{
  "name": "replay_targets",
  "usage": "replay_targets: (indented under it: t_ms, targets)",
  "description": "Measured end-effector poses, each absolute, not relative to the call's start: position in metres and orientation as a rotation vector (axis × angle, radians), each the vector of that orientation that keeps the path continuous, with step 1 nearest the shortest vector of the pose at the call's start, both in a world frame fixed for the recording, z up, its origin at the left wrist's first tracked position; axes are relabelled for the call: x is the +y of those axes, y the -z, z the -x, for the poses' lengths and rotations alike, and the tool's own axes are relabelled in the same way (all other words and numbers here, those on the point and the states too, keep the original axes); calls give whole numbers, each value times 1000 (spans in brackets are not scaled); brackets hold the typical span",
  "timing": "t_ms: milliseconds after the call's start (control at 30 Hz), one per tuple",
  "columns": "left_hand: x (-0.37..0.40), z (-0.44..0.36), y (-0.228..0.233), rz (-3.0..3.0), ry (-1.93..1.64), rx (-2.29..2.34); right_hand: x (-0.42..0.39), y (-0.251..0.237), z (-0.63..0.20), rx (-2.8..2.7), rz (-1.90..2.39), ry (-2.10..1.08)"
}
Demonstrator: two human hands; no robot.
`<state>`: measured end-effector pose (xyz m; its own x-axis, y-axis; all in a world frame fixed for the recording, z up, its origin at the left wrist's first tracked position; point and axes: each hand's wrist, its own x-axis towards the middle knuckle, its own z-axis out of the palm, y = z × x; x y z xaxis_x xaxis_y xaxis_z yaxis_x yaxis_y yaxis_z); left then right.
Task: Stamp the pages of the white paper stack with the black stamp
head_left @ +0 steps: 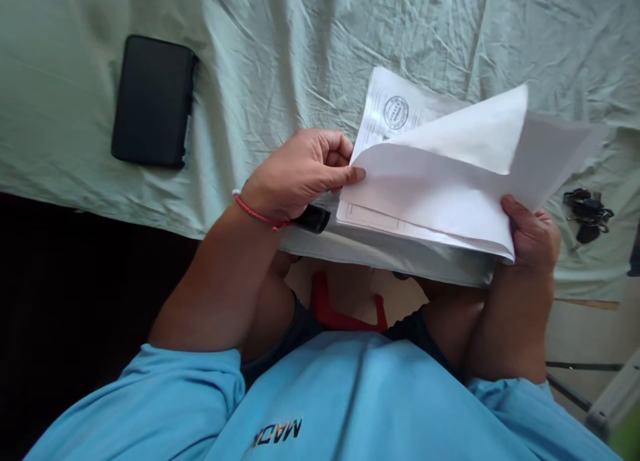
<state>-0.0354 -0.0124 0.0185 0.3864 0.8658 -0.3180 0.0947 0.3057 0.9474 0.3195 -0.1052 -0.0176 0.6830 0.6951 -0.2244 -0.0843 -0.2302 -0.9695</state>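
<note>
Several white paper sheets (430, 181) lie over the cloth in front of me, the upper ones curled back. A sheet with a round black stamp (396, 113) shows beneath the fold. My left hand (313, 164) pinches the left edge of the papers between thumb and fingers. At the lower right corner, my right hand (534, 237) grips the sheets, thumb on top and fingers hidden underneath. Partly under my left wrist is a small black object (313, 218) whose kind I cannot make out.
A black rectangular case (153, 101) lies at the left on the pale green cloth (250, 67). A bunch of keys (589, 214) rests right of my right hand. Below the cloth's front edge a red stool-like piece (345, 314) shows between my legs.
</note>
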Motion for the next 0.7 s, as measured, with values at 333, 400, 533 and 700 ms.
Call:
replay_targets:
  t_ms: [333,400,533,700]
  targets:
    - [-12,35,-22,-1153,-613,1103,-105,18,-324,-518,1658,-772]
    - [-12,35,-21,-1114,-579,1053,-104,16,-321,-499,1680,-745]
    - [-12,36,-18,-1117,-545,998,-103,12,-317,-495,1710,-719]
    - [-13,36,-23,-1240,-555,1083,-103,11,-317,-492,1737,-723]
